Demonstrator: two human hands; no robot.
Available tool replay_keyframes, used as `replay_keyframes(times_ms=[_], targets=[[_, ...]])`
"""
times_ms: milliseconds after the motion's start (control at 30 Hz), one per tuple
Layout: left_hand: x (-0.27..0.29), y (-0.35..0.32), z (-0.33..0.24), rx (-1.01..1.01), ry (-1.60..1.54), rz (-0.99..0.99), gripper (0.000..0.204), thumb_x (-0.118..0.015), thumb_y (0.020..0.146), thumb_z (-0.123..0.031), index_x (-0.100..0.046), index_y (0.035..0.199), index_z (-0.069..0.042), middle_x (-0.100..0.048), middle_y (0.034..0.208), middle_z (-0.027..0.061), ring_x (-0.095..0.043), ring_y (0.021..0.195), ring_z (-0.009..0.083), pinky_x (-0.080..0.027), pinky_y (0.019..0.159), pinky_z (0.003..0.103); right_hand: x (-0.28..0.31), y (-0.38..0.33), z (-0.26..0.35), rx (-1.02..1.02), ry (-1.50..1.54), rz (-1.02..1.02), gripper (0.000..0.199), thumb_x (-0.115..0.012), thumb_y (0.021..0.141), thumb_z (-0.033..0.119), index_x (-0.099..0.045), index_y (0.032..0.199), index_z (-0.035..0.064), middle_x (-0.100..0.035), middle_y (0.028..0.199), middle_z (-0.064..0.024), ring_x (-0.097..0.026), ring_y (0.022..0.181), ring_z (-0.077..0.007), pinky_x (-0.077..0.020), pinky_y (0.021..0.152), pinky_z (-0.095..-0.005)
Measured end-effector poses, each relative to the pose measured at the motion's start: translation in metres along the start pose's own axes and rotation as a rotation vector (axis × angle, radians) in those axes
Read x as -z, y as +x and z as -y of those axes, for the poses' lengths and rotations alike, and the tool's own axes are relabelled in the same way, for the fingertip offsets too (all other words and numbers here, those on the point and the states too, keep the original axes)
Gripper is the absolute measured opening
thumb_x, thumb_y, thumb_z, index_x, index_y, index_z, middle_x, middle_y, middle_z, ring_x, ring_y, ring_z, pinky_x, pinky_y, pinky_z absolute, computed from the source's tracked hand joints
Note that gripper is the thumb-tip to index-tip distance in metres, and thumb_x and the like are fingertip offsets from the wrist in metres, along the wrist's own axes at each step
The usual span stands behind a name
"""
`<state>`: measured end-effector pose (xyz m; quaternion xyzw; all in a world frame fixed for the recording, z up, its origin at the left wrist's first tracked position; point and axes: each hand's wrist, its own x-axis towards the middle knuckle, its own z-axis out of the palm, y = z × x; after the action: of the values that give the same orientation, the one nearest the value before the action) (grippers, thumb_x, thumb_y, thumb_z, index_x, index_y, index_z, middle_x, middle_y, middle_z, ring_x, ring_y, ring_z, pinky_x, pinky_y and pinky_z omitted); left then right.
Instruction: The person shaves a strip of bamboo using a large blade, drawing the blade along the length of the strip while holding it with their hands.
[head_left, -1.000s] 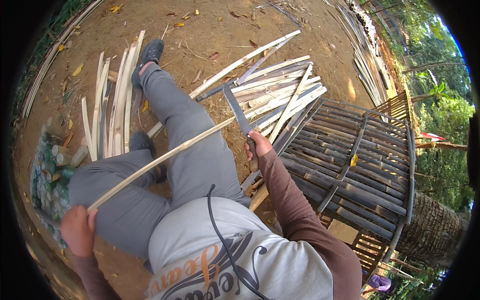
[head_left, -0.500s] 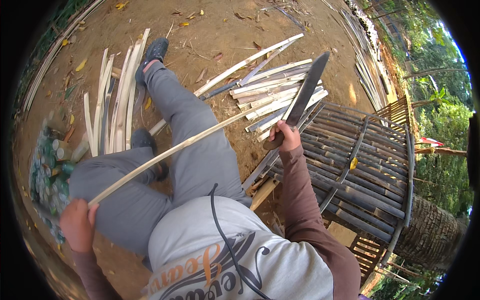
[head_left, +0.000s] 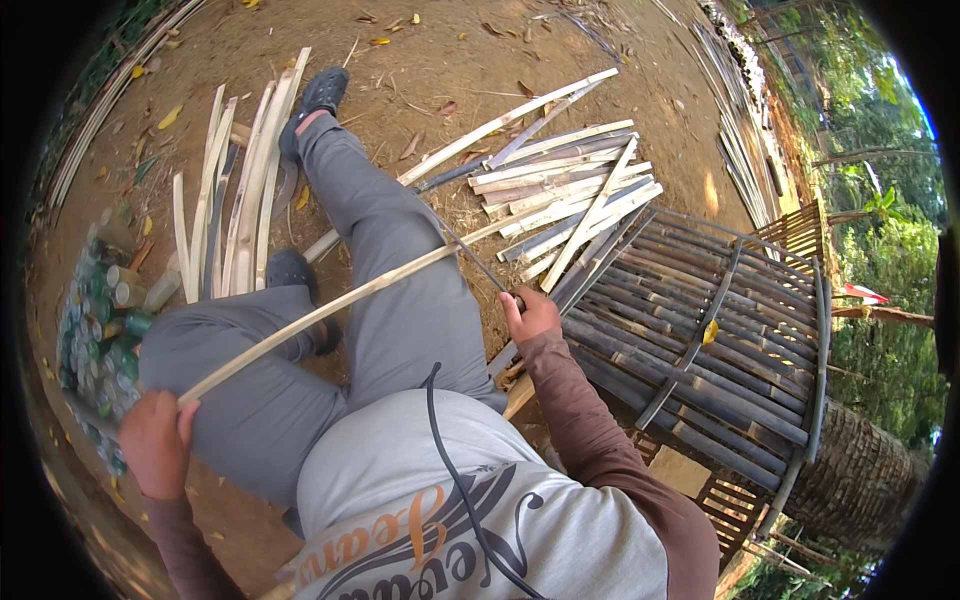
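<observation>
Ground: one stretch of brown earth (head_left: 670,80), carrying the strips and bottles.
Bamboo platform: one (head_left: 730,400), of dark slats, on the person's right; its near-left corner stands close to the right-hand strips.
Tree trunk: one (head_left: 865,475), beside the platform's right edge.
Strip heaps near the legs: two. The right heap (head_left: 560,180) lies just beyond the platform's far-left corner, too overlapped to count exactly; the left heap (head_left: 245,190) has about seven strips, toward the ground's left edge.
Bottles: one cluster (head_left: 98,290), green and clear, too many to count, at the ground's left edge.
Held strip: one (head_left: 300,325), long and pale, slanting from the left hand (head_left: 157,445) up across both thighs; its far end overlaps the right heap. It passes beyond the right hand (head_left: 535,316), on the side away from the body.
Knife: one (head_left: 482,270), seen nearly edge-on, its blade crossing the strip; whether it cuts in, I cannot tell.
Shoes: two, dark (head_left: 323,95).
Hands: two, both closed; the left grips the strip's near end, the right is wrapped round the knife's handle.
Leaf on the platform: one, yellow (head_left: 710,332).
</observation>
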<state>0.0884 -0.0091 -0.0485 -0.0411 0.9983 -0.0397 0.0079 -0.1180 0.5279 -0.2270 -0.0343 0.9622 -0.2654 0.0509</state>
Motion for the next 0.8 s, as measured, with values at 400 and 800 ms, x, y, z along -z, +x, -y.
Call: replay_keyframes(times_ms=[400, 800], targets=[[-0.006, -0.001, -0.007, 0.011, 0.100, -0.051, 0.037, -0.080, 0.085, -0.033, -0.052, 0.081, -0.009, -0.054, 0.082, 0.0121, -0.059, 0.078, 0.0367, -0.047, 0.068, 0.048, 0.025, 0.061, -0.061, -0.318, -0.213, 0.108, 0.064, -0.049, 0.109, 0.057, -0.072, 0.119, -0.0025, -0.073, 0.113, -0.0321, -0.069, 0.112, -0.0484, -0.0531, 0.097, -0.0543], [-0.004, 0.003, -0.015, -0.061, 0.072, -0.186, 0.039, -0.083, 0.081, -0.030, -0.052, 0.077, -0.008, -0.052, 0.080, 0.0119, -0.058, 0.077, 0.0357, -0.046, 0.067, 0.048, 0.005, 0.078, -0.123, -0.490, -0.169, -0.032, 0.059, -0.051, 0.108, 0.055, -0.074, 0.113, 0.0008, -0.073, 0.105, -0.0317, -0.070, 0.105, -0.0489, -0.0538, 0.093, -0.0550]])
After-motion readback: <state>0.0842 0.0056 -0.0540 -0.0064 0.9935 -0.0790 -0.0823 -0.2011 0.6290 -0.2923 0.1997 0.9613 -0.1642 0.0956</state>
